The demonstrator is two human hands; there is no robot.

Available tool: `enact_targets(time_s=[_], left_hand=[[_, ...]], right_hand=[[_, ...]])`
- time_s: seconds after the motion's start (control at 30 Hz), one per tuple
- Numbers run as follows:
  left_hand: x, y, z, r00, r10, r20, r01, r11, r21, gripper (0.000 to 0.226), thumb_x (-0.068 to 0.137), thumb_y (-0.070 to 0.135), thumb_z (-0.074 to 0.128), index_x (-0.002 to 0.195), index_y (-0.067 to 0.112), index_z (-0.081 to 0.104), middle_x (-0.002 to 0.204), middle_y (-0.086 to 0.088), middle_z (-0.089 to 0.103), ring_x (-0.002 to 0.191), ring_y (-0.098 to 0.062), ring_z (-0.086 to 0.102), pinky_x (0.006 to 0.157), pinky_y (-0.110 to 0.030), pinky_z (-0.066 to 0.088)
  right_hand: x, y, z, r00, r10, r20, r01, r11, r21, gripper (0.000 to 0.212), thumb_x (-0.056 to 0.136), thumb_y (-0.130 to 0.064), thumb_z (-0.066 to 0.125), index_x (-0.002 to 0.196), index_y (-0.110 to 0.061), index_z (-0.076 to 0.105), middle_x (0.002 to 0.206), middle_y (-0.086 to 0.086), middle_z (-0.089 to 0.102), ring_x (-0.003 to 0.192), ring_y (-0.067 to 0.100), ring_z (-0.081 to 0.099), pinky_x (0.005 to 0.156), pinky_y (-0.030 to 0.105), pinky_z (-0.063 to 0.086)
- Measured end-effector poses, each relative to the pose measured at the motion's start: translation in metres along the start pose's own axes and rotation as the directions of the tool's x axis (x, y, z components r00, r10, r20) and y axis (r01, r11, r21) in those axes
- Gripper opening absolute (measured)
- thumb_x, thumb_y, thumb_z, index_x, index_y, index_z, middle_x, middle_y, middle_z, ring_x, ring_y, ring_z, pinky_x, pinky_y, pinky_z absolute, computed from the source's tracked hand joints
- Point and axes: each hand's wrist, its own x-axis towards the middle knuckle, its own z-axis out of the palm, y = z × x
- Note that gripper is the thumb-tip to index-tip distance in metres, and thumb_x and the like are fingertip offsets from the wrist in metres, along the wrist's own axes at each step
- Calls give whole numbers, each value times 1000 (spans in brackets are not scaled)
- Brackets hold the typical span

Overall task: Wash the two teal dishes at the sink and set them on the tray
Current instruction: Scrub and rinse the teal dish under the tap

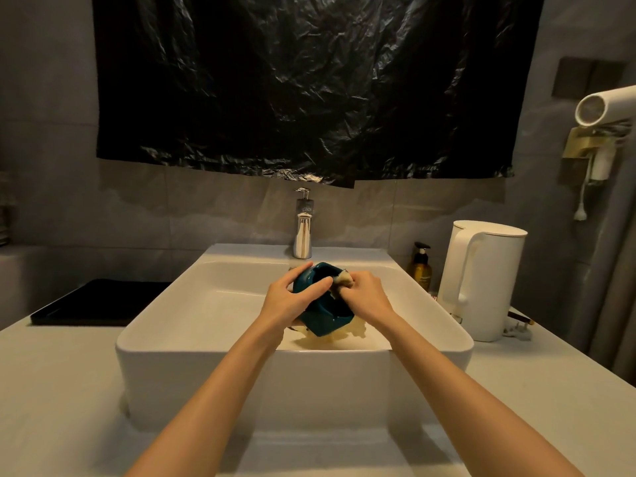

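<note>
My left hand point(292, 299) grips the teal dish point(325, 321), tilted over the white sink point(206, 373). My right hand point(368, 296) pinches a pale scrubber point(344, 278) at the dish's rim. The black tray point(99, 301) lies left of the sink.

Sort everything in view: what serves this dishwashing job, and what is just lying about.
In the job: teal dish, gripped by left hand; pale scrubber, pinched by right hand; sink; tap; black tray.
Lying about: white kettle; amber pump bottle; hair dryer; black plastic sheet.
</note>
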Motion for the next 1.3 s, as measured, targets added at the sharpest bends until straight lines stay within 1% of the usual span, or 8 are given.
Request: enact_targets(time_s=[0.13,0.3,0.5,0.6,0.7,0.87,1.07,1.3], left_hand=[[4,-1,2,1000,25,-15,-25,999,26,66,80,30,74,137,32,41,122,6,45,115,-21,47,88,-41,53],[6,-7,-2,991,115,-74,-110,992,62,46,84,13,68,121,35,51,121,2,51,108,-19,50,77,-31,54],[4,-6,-1,999,29,23,-31,996,86,44,87,14,62,127,32,55,123,-3,52,111,-23,51,75,-32,54],[6,-5,-2,999,32,4,-32,997,75,41,88,17,61,125,33,55,123,-2,52,111,-23,51,75,-30,53],[5,-5,-3,999,24,-27,-22,998,59,42,88,16,61,126,32,56,123,-3,53,111,-24,51,82,-34,52],[3,-3,0,998,-24,50,20,996,88,44,90,17,58,131,30,52,125,-5,51,111,-23,51,80,-32,51],[5,-6,-1,1000,-17,15,15,986,164,45,90,19,59,133,30,52,119,0,51,105,-20,50,74,-27,51],[4,-4,-2,997,-71,-11,71,996,57,44,89,16,58,131,28,54,123,-7,54,108,-24,52,73,-30,53]], right_hand=[[-1,-3,6,997,36,-73,-39,998,-47,21,95,-9,48,110,-11,62,107,9,63,101,24,61,82,30,54],[-3,-9,8,976,159,148,-179,975,133,25,93,3,49,115,-8,55,104,6,56,97,19,56,80,25,50],[-6,-4,-3,988,-55,-144,38,992,-117,13,88,-17,65,96,-10,73,91,9,69,88,24,66,80,35,58],[-13,-6,-7,990,-134,-47,121,970,-212,21,95,-18,55,110,-10,67,103,8,66,98,22,63,85,30,54],[-12,-8,-4,989,-93,115,97,995,-27,21,94,-3,51,108,-14,62,103,5,61,105,23,59,84,28,52],[-11,-7,-6,991,-124,-46,120,989,-84,21,91,-11,61,109,-14,70,106,7,67,101,22,62,85,28,53],[-9,-6,-2,980,-24,195,32,999,-38,19,93,-4,55,107,-15,60,104,5,62,103,23,60,83,27,51],[-10,-10,-7,970,-14,243,-3,998,67,7,94,-21,57,101,-24,57,99,-2,61,102,20,59,81,26,51]])
